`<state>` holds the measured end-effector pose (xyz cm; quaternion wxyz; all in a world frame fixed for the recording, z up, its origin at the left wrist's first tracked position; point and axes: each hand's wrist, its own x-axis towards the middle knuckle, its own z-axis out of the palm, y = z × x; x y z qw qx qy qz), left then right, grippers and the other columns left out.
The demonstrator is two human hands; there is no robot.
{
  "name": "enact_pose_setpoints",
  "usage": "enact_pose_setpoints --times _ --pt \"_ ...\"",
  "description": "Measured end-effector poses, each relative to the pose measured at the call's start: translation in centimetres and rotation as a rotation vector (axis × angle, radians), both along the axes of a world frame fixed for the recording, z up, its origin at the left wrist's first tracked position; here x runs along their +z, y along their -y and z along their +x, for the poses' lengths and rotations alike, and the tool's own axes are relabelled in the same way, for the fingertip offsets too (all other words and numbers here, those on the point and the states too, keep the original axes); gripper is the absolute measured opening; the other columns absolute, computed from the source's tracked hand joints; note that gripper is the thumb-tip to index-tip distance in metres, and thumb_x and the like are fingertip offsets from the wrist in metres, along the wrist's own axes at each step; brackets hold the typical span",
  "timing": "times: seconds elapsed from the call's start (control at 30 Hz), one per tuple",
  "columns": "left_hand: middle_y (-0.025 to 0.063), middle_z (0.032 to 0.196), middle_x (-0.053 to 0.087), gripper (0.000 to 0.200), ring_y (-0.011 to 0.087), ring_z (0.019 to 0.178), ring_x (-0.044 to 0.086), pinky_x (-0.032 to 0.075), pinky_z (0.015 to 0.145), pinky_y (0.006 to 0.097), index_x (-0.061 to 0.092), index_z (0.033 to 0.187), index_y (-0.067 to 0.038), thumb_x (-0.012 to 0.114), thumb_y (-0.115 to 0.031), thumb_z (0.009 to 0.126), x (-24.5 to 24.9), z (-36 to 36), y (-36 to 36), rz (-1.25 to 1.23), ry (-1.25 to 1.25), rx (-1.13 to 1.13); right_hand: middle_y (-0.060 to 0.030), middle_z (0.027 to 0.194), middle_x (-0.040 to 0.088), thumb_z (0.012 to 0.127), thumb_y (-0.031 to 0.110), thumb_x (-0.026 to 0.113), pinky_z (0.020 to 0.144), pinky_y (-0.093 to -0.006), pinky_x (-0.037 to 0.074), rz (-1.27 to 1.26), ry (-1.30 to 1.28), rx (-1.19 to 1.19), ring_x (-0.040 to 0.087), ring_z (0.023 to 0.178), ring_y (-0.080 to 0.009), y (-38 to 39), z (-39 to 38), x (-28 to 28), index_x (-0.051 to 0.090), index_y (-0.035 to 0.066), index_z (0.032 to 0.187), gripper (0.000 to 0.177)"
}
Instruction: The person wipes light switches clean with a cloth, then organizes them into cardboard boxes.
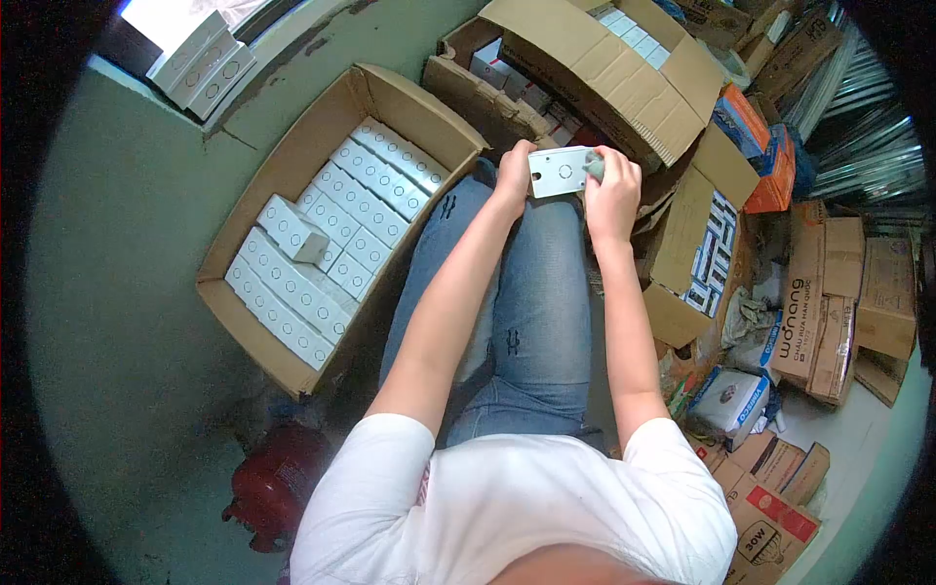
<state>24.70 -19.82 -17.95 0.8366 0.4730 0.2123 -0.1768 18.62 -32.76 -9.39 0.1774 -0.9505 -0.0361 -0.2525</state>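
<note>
Above my lap, my left hand (516, 175) is closed on the left end of a white electrical box (557, 175). The box has a flat face with a circular knockout mark in the middle and a dark hole near its left end. My right hand (613, 185) is closed at the box's right end, its fingers round a small grey-green piece (594, 167) that looks like a cloth or sponge and is pressed against the box. Beside my left knee, a cardboard carton (249, 336) holds rows of similar white boxes (363, 207), with one (292, 229) lying on top.
A few white boxes (208, 73) stand on the window ledge at upper left. Open cartons (624, 83) sit ahead, and another carton (673, 312) with black-and-white pieces is at right. Further right are stacked cartons (804, 302). A dark red object (278, 478) stands at lower left.
</note>
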Motion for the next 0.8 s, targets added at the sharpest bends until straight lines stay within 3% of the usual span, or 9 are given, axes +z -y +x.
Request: enact_pose_setpoints --times 0.17,0.33,0.43,0.57,0.7,0.8 --pt "0.0102 0.08 0.065 0.039 0.0198 0.068 0.059 0.045 0.062 0.036 0.066 0.086 0.002 0.052 -0.034 0.085 0.5 -0.3 0.5 0.03 0.02 0.11 -0.0101 0.111 0.063 0.068 -0.004 0.072 0.094 -0.0399 0.047 -0.038 -0.08 0.256 0.056 0.105 -0.031 -1.6 -1.6 0.5 0.063 0.004 0.108 0.042" --pt "0.0065 0.078 0.062 0.029 0.0195 0.069 0.06 0.048 0.063 0.0361 0.063 0.091 -0.005 0.054 -0.032 0.086 -1.0 0.2 0.2 0.025 0.053 -0.031 -0.0117 0.109 0.064 0.069 -0.004 0.065 0.093 -0.0409 0.047 -0.012 -0.05 0.062 0.056 0.103 -0.0323 0.5 0.0 0.8 0.065 0.002 0.105 0.037" --pt "0.0088 0.076 0.064 0.035 0.0204 0.066 0.06 0.046 0.063 0.0359 0.066 0.087 0.0 0.052 -0.032 0.085 -0.3 0.1 0.3 0.014 0.036 0.009 -0.0121 0.111 0.064 0.068 -0.005 0.066 0.093 -0.041 0.047 -0.071 0.007 0.139 0.056 0.104 -0.0328 -0.3 0.2 0.9 0.065 0.002 0.106 0.039" --pt "0.01 0.076 0.065 0.037 0.0209 0.066 0.06 0.046 0.062 0.0358 0.067 0.084 0.001 0.052 -0.032 0.084 1.7 -0.6 -0.1 0.06 0.016 0.017 -0.0109 0.111 0.066 0.066 -0.006 0.067 0.093 -0.0395 0.049 -0.054 -0.108 0.349 0.058 0.102 -0.0316 -0.6 -0.9 0.9 0.067 0.004 0.108 0.043" --pt "0.0055 0.076 0.062 0.028 0.0175 0.067 0.06 0.047 0.062 0.0336 0.063 0.092 -0.005 0.054 -0.031 0.087 -0.1 -0.2 0.0 -0.003 0.037 -0.027 -0.0117 0.108 0.067 0.069 -0.004 0.063 0.093 -0.0398 0.049 0.041 -0.054 0.1 0.059 0.1 -0.0313 0.0 0.6 1.1 0.069 0.003 0.107 0.039" --pt "0.0067 0.075 0.062 0.03 0.0185 0.066 0.059 0.046 0.06 0.0343 0.065 0.088 -0.003 0.053 -0.031 0.086 -0.1 -0.1 0.2 -0.034 0.024 0.036 -0.011 0.111 0.066 0.07 -0.004 0.064 0.095 -0.0392 0.047 -0.03 -0.045 0.203 0.058 0.104 -0.0322 -1.4 0.4 0.9 0.066 0.003 0.112 0.043"
